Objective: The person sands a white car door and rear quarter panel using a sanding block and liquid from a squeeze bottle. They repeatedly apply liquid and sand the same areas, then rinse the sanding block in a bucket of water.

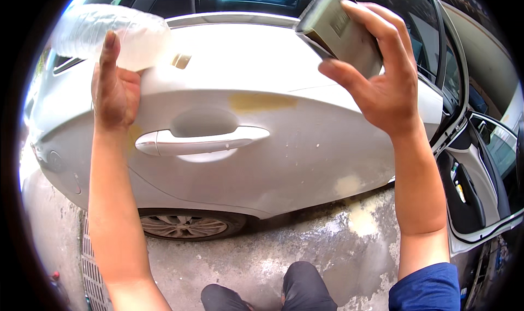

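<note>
Left hand (114, 90) clamps a clear crinkled plastic bottle (106, 35); right hand (382, 76) grips a flat grey sanding block (338, 30) against the matte white car door (262, 141).

Bottle (109, 30) left, block (338, 27) right, door handle (202, 141) below between.
</note>
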A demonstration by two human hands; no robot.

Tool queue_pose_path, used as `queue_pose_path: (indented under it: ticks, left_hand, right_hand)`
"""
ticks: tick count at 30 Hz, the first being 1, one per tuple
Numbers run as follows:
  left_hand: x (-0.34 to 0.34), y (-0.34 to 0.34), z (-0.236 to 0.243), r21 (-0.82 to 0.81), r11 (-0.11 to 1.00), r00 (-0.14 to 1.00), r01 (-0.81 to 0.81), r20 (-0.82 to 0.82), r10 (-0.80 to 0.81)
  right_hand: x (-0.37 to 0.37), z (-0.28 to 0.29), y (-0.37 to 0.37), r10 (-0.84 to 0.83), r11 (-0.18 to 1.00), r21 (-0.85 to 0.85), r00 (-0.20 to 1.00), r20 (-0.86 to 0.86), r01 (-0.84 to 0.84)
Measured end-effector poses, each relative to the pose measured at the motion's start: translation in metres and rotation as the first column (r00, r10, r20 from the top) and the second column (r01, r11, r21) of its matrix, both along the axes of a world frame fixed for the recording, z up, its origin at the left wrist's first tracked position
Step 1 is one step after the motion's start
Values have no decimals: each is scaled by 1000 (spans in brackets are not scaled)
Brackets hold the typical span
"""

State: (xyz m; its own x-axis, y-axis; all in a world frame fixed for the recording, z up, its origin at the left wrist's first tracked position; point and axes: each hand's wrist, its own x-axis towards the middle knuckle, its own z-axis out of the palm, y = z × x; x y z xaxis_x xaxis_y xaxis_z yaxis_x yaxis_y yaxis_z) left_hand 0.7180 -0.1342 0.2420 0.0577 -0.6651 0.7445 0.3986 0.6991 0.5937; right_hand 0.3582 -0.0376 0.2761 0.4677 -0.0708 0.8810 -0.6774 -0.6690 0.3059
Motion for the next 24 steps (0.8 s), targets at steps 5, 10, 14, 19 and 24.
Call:
queue_pose_path:
  ticks: [5, 10, 14, 19, 24]
  left_hand:
    - [-20, 31, -10, 4, 995, 979, -96, 179, 94]
    - [-60, 99, 29, -390, 920, 670, -42, 672, 316]
    - [-78, 93, 60, -533, 759, 454, 374, 819, 352]
    - [-64, 88, 88, -497, 473, 221, 728, 823, 524]
    - [-37, 52, 90, -340, 424, 95, 839, 860, 502]
  right_hand:
    - [-41, -54, 74, -128, 559, 448, 462, 878, -698]
    - [-14, -115, 152, -602, 50, -13, -40, 797, -999]
    - [36, -90, 185, -554, -133, -404, -270, 788, -905]
    - [99, -64, 176, -598, -261, -581, -343, 724, -771]
    - [174, -67, 156, -590, -18, -603, -479, 650, -797]
